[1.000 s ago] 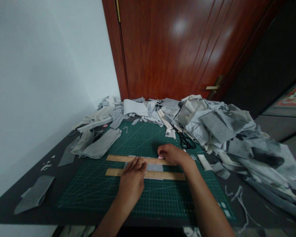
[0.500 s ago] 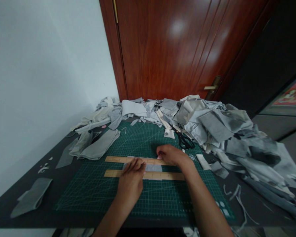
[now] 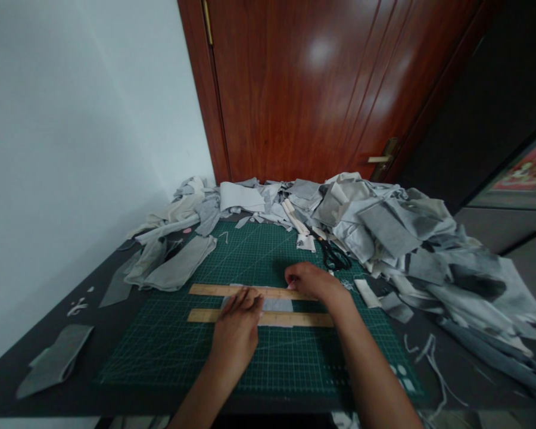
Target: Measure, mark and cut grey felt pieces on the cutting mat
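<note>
Two wooden rulers lie parallel across a small light grey piece of cloth (image 3: 277,304): an upper ruler (image 3: 212,290) and a lower ruler (image 3: 301,319). Flat over the cloth rests my left hand (image 3: 240,316), its fingers stretched out to the upper ruler and its palm side across the lower one. My right hand (image 3: 310,279) is at the right part of the upper ruler, fingers curled and pinched together at its far edge. Whatever sits between those fingertips is too small to make out. Beneath everything is a green gridded cutting mat (image 3: 161,351).
Black-handled scissors (image 3: 335,257) lie at the mat's upper right. A large heap of grey and white cloth scraps (image 3: 384,226) spreads along the back and right. Folded grey cloth (image 3: 181,265) lies at the left, another folded piece (image 3: 58,360) near the front left corner.
Almost nothing differs. The view has shifted very slightly; both hands, the rulers and the cloth keep their places relative to one another.
</note>
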{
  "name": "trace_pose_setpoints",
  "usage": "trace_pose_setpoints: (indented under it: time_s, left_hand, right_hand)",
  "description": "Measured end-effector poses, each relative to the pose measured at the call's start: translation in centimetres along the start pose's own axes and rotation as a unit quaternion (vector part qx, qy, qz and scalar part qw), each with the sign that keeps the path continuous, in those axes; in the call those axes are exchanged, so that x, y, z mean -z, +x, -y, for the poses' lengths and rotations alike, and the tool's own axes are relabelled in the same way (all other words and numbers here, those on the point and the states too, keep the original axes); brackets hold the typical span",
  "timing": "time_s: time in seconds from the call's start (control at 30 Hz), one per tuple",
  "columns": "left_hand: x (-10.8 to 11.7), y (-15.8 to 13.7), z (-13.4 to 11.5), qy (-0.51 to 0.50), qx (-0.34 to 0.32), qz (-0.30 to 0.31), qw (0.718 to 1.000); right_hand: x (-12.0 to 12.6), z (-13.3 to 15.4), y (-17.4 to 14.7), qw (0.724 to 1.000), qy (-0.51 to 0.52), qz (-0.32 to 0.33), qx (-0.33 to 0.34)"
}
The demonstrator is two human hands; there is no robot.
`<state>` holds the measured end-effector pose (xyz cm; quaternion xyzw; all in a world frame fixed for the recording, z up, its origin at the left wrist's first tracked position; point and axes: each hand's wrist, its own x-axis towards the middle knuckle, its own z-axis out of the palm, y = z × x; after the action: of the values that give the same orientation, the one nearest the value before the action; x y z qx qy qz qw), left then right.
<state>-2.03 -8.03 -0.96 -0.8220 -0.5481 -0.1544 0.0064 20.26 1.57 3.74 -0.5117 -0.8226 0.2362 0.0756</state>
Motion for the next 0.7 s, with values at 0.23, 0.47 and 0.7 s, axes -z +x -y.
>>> trace_pose_setpoints:
  time_s: [0.23, 0.47, 0.7]
  left_hand:
    - [-0.2, -0.1, 0.2, -0.007, -0.005, -0.004, 1.0]
    - [0.6, 0.2, -0.3, -0.007, 0.002, -0.007, 1.0]
    - [0.7, 0.3, -0.6, -0.018, 0.011, -0.035, 0.999]
  right_hand:
    - [0.5, -0.2, -0.3, 1.0, -0.003, -0.006, -0.004]
    - [0.7, -1.2, 1.1, 0.972, 0.124, -0.19, 0.067]
    - [-0.9, -0.4, 3.1, 0.88, 0.462, -0.112, 0.006]
